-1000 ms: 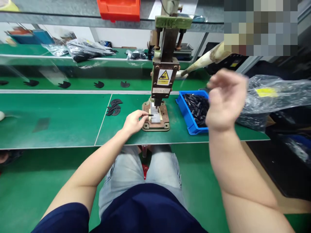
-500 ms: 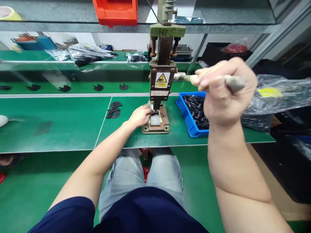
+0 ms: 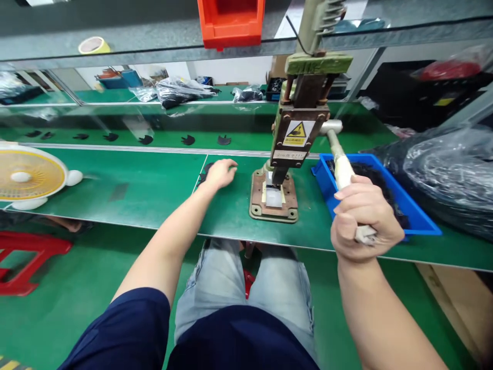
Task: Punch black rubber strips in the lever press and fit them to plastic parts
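You have two hands in view, the left hand (image 3: 220,174) and the right hand (image 3: 364,221), with one press (image 3: 311,95) that has one lever (image 3: 342,167) and two labels (image 3: 289,154) on its front. Your tabletop (image 3: 154,185) carries one blue bin (image 3: 324,184) and one fan (image 3: 21,177); you can't count the black parts in that bin, as they overlap, nor the dark pieces partly hidden by your left hand. Behind, you have seven dark, notched pieces (image 3: 188,140) in a row. Above, you have one orange-red bin (image 3: 233,41) and one tape roll (image 3: 103,49).
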`<state>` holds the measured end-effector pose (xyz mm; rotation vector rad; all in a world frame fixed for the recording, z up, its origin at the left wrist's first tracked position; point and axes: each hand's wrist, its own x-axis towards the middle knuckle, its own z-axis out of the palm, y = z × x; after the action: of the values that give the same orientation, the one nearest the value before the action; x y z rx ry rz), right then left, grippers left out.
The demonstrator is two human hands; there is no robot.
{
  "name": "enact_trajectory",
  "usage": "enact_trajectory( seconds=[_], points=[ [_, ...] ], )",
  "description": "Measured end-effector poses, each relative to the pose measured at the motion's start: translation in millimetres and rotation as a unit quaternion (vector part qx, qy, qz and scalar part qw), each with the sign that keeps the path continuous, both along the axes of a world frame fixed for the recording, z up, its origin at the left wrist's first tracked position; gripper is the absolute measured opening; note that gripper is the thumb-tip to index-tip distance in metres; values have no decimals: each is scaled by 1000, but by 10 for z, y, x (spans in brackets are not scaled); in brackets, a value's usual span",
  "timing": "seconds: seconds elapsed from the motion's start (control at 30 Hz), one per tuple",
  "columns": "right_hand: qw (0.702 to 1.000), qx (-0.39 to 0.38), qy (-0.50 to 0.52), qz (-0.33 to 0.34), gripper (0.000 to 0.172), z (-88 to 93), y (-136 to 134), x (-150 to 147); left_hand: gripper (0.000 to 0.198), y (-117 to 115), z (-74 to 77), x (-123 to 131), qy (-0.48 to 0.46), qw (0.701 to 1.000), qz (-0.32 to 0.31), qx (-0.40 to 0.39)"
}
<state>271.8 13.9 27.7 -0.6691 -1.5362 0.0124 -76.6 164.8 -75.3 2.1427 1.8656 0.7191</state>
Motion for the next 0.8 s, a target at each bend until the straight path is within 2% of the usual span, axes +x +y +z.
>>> enact_trajectory(
  seconds=[0.1, 0.17, 0.23, 0.37, 0.53, 0.6, 0.7, 0.8],
  points=[
    [1000, 12, 20, -9, 33, -4, 14, -26, 34, 285, -62, -607, 24, 989, 130, -66],
    [999, 20, 30, -4, 34, -22, 30, -37, 42, 412, -118, -883, 34, 980, 149, -125],
    [999, 29, 35, -1, 35, -40, 57, -33, 50, 487, -167, -1021, 52, 975, 134, -166],
    [997, 65, 25, 20, 40, -61, 140, 10, 46, 540, -187, -1018, 123, 969, 114, -183],
    [995, 85, 30, 49, 36, -57, 187, 35, 53, 523, -83, -940, 247, 953, 71, -159],
    [995, 82, 23, 47, 32, -52, 181, 28, 57, 510, -46, -936, 260, 951, 46, -162],
    [995, 89, 26, 43, 31, -49, 173, 15, 51, 503, -17, -935, 261, 948, 23, -180],
    [994, 93, 32, 44, 30, -56, 184, 8, 49, 502, -10, -915, 282, 943, 22, -178]
  ],
)
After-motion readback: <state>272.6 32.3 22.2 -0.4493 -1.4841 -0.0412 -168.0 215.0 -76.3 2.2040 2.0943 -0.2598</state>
